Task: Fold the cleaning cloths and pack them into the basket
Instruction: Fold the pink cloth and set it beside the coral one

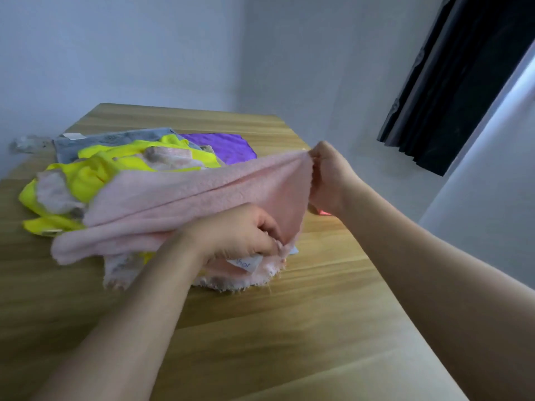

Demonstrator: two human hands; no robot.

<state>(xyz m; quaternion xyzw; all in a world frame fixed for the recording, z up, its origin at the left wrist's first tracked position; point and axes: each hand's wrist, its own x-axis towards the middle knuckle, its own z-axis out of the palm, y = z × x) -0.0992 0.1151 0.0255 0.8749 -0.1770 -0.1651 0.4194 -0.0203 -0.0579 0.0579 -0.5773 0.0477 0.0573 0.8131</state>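
A pink fluffy cloth [185,204] is stretched across a pile of cleaning cloths on the wooden table [289,328]. My right hand [327,175] pinches its far right corner and holds it up above the table. My left hand [240,230] grips its near edge lower down, close to a white label. Under it lie yellow cloths [86,175], a grey-blue cloth [115,138], a purple cloth [223,146] and a frayed pale pink one [237,280]. No basket is in view.
The table stands in a corner of white walls. A dark curtain [451,91] hangs at the right by a bright window. A small crumpled grey thing [27,144] lies off the table's left edge. A small red object [322,212] peeks out below my right wrist.
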